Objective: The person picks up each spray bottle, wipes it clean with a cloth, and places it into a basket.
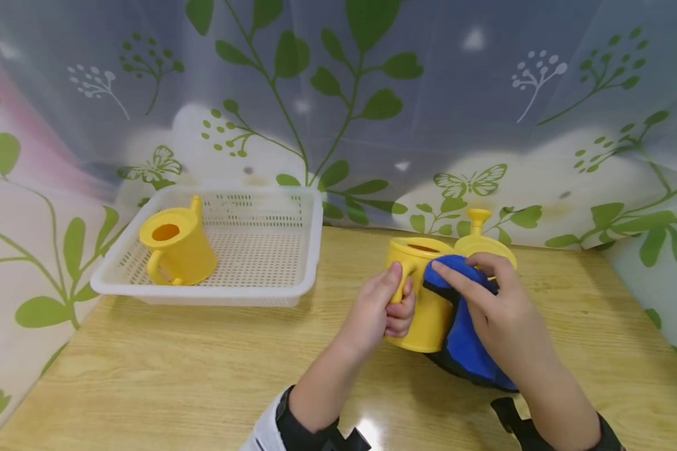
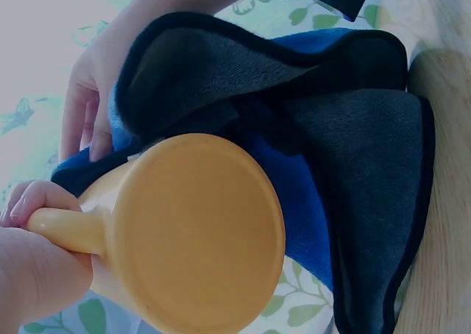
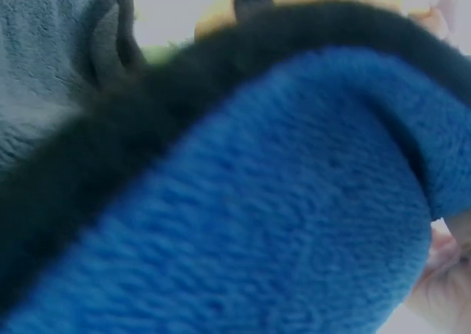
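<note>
My left hand [image 1: 380, 304] grips the handle of a yellow watering can [image 1: 423, 319], fingers curled round it. The can's round base [image 2: 199, 235] faces the left wrist view. With my right hand [image 1: 504, 310] I hold a blue cloth [image 1: 471, 341] with a dark grey underside and black edging against the can's right side. My right index finger lies stretched over the cloth near the can's rim; the right thumb is hidden in the head view. Blue pile [image 3: 294, 194] fills most of the right wrist view.
At the left stands a white perforated plastic basket [image 1: 307, 275] holding another yellow watering can [image 1: 188, 247]. Behind the cloth shows a partly hidden yellow piece with a flared tip [image 1: 478, 216]. A leaf-patterned curtain [image 1: 338, 94] hangs along the back of the wooden table [image 1: 203, 369].
</note>
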Demonstrator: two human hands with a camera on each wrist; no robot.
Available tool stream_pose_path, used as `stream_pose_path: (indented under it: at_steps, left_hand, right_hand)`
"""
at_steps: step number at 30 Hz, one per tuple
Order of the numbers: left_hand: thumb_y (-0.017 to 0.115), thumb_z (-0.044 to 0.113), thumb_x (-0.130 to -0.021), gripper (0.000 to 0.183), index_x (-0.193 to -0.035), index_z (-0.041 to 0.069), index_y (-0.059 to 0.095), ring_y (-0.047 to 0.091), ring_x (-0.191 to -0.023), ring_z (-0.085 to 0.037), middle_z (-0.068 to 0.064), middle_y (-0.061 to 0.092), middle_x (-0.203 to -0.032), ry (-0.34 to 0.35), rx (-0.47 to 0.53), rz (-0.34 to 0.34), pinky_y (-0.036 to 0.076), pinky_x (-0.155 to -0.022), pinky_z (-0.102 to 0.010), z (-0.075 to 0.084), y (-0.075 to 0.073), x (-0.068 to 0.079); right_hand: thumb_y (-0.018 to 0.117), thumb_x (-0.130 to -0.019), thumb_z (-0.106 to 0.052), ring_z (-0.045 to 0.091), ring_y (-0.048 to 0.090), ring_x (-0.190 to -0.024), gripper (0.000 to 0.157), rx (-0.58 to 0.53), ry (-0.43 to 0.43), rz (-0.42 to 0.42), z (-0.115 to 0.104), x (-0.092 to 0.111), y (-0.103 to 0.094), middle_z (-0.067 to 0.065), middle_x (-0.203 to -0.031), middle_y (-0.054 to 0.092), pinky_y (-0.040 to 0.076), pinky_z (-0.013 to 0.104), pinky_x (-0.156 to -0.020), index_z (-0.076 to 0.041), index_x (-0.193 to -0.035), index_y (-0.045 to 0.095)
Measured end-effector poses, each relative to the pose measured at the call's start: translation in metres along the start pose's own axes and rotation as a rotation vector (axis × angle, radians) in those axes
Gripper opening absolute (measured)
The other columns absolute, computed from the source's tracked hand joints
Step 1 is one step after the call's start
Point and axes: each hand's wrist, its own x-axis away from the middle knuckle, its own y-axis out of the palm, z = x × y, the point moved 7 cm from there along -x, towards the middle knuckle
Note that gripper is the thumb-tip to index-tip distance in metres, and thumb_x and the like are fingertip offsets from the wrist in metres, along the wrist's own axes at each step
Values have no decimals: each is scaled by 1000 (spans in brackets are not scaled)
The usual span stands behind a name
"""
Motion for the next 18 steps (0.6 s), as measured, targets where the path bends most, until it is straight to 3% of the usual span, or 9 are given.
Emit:
stream_pose_path:
  at_steps: [2,4,7,12,15,18]
  left_hand:
    - [18,32,-102,36,-75,12,32,18,-39,-7,9,21,-49,-8,16,3,15,-39,-22,-1,1,0]
    - [18,33,-102,37,-75,12,32,17,-39,-7,9,21,-49,-13,28,12,14,-39,-22,-2,1,0]
    - [19,34,-101,37,-74,13,33,17,-39,-6,10,21,-49,-33,63,33,14,-39,-22,-4,-1,1]
    - [21,36,-101,38,-73,15,34,16,-39,-5,10,22,-48,-58,129,99,13,-40,-20,-4,-8,2]
    - [22,37,-101,37,-73,15,34,17,-39,-4,11,22,-47,-42,167,137,12,-40,-20,1,-14,2]
    - [20,36,-101,37,-73,16,33,17,-39,-4,13,23,-46,-9,192,154,11,-40,-20,6,-20,1]
  right_hand:
    - [41,-97,-11,31,50,-83,28,-10,20,46,3,-1,-2,24,-101,50,43,39,-58,-14,-115,62]
    - [34,-100,-19,31,49,-82,32,-6,19,79,5,-1,-2,25,-101,51,42,38,-57,-13,-115,62]
    - [32,-101,-22,31,49,-80,35,6,-5,75,4,-2,-3,25,-99,50,43,39,-57,-13,-114,63]
    - [32,-101,-24,25,51,-76,34,-24,-58,-56,0,0,3,22,-100,50,46,37,-58,-19,-115,62]
    - [30,-101,-25,21,50,-78,35,-82,-75,-150,-3,1,10,19,-101,50,45,33,-60,-22,-118,61]
    - [30,-101,-25,21,50,-80,35,-126,-113,-191,-8,1,13,17,-101,51,44,30,-60,-23,-117,61]
